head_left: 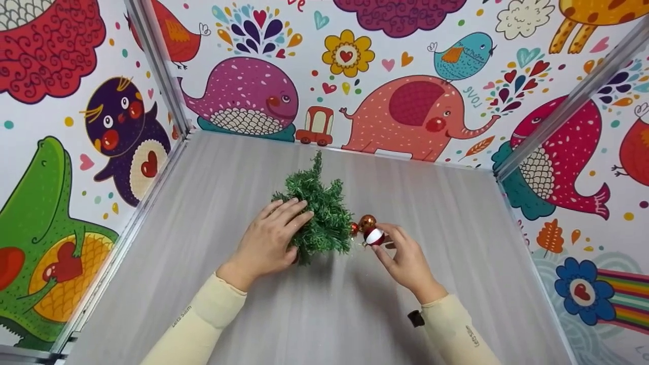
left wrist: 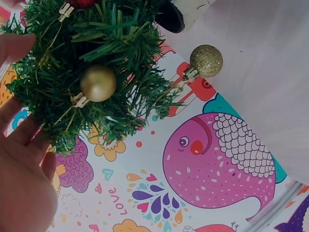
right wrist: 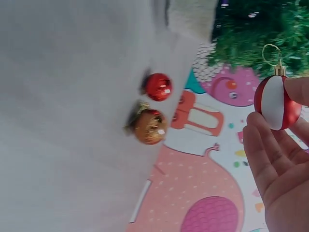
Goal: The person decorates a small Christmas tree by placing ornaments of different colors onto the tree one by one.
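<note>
1. Red and white, a striped ornament (right wrist: 272,102) with a gold cap (right wrist: 279,71) hangs in the air above the desk (head_left: 304,319), to the right of the tree.
2. The right hand (head_left: 405,258) pinches that ornament between thumb and fingertips, cap upward in the right wrist view.
3. On the desk just beyond, a shiny red ball (right wrist: 158,87) lies beside a copper-coloured ball (right wrist: 150,127).
4. A small green tinsel tree (head_left: 324,218) stands near the middle of the desk.
5. The left hand (head_left: 271,235) rests against its left side, fingers extended over the branches, not clamped.
6. A matte gold ball (left wrist: 98,83) and a glittery gold ball (left wrist: 206,61) are on the branches.
7. Pale yellow sleeves (head_left: 195,324) cover both forearms.
8. Behind, the walls (head_left: 410,116) carry bright printed animals, among them a whale and an elephant.
</note>
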The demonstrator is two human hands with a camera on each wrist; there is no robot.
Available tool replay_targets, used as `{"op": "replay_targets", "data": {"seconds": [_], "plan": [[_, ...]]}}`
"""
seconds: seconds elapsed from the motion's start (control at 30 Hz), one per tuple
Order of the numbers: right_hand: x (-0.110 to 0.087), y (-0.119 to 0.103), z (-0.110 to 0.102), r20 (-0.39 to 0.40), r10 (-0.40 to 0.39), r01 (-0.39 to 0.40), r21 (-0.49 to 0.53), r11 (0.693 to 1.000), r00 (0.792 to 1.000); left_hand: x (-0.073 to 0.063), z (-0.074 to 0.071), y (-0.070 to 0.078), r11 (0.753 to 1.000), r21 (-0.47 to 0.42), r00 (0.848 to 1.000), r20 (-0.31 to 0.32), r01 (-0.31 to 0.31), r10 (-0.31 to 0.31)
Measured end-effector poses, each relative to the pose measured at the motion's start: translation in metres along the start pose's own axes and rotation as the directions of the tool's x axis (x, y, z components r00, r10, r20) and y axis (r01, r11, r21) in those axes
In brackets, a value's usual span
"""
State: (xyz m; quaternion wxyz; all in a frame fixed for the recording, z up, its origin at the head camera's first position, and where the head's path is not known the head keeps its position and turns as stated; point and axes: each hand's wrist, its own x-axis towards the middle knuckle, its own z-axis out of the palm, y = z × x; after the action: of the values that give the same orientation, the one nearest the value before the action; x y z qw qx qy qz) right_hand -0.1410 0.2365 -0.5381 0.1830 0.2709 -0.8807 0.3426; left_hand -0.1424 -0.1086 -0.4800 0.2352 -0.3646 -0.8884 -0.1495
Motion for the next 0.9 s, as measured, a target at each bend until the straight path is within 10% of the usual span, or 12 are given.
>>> {"op": "replay_targets", "data": {"seconds": [0.53,0.9], "plan": [[0.013,-0.037,0.004,-0.087,-0.064,0.072,0.083,0.994,0.994,0.001,0.000,0.001,1.000,-0.002,0.999,0.040,0.023,-0.023],[0.013,-0.059,0.023,-0.108,-0.008,0.025,0.162,0.987,0.994,0.004,0.003,0.006,0.999,-0.048,0.997,-0.077,-0.009,0.005]]}}
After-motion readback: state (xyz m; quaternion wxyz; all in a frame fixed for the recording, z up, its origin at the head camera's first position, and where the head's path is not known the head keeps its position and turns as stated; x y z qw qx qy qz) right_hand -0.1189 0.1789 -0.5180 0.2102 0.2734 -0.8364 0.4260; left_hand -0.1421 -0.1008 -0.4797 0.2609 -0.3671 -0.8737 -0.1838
